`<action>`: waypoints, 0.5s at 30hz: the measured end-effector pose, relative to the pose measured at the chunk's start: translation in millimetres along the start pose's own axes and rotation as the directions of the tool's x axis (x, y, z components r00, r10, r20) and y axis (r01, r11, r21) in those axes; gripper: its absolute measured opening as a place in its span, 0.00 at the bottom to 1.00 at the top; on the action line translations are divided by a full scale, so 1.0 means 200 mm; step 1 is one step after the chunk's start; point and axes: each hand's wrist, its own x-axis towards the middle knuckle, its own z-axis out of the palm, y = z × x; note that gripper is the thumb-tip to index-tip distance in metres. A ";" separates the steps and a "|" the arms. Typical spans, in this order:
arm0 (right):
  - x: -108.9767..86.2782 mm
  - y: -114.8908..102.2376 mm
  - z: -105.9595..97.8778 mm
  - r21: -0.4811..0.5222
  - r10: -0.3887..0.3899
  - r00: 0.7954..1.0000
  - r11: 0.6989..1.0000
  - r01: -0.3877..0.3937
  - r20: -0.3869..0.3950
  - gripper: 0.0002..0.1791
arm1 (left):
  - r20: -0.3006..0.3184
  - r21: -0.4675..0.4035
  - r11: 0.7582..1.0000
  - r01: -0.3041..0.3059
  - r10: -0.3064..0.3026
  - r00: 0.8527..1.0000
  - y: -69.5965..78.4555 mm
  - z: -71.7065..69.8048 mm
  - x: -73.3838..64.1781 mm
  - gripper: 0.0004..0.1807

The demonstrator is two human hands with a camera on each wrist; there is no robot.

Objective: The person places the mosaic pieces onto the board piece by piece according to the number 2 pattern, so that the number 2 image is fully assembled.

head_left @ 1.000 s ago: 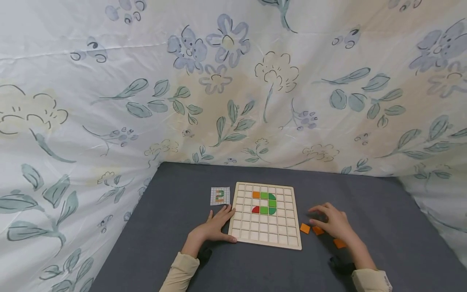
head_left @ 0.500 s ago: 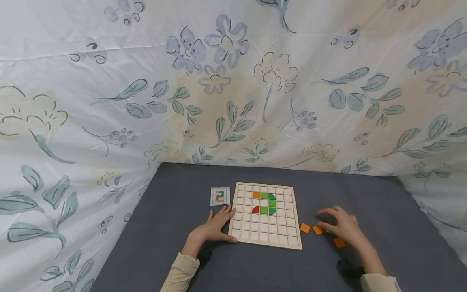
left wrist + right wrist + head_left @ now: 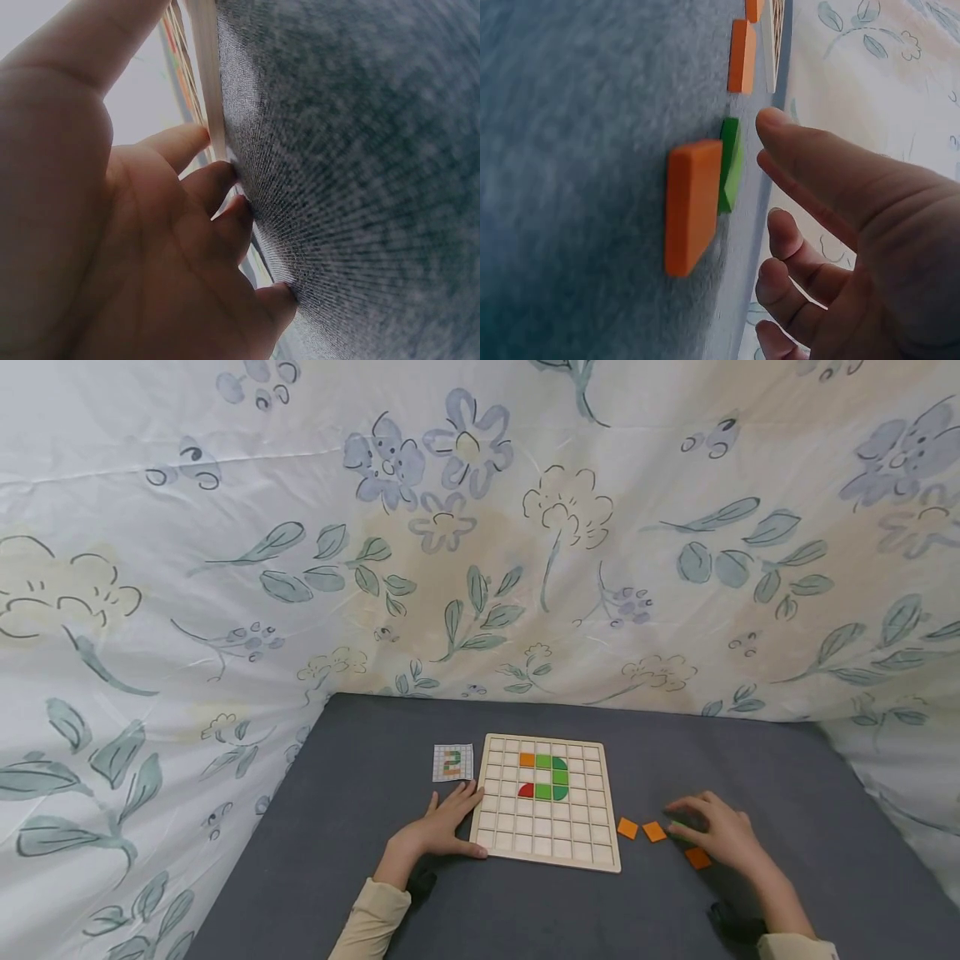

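My left hand (image 3: 435, 828) lies along the left edge of a wooden grid board (image 3: 498, 842), fingers spread, thumb at its near corner. In the left wrist view the fingertips touch the board's side (image 3: 206, 67). Several orange, green and red tiles sit in the grid, some with a rounded corner. My right hand (image 3: 722, 831) hovers right of the board, thumb and fingers apart, holding nothing. Beneath it lies a green tile (image 3: 731, 165), partly hidden in the head view. An orange tile (image 3: 698, 858) lies just nearer, and two more orange tiles (image 3: 655, 832) lie toward the board.
A small pattern card (image 3: 452, 763) with a coloured figure on a grid lies left of the board. Dark grey cloth (image 3: 555, 914) covers the table. Behind and at the sides hangs a floral curtain (image 3: 480, 568). Each wrist carries a dark device.
My right hand has drawn back to the right, away from the board, uncovering the middle orange tile, and now stands over the green tile. The left hand and board have stayed put.
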 end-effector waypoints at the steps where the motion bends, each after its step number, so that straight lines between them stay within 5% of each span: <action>1: 0.00 0.01 0.00 0.000 0.002 1.000 1.000 -0.002 0.001 0.18 | 0.001 0.000 1.000 0.001 -0.001 1.000 0.00 0.00 0.00 0.54; 15: -0.06 0.09 -0.02 0.005 0.014 0.999 1.000 -0.014 0.032 0.15 | -0.002 -0.011 1.000 -0.012 0.012 1.000 0.00 0.00 0.00 0.54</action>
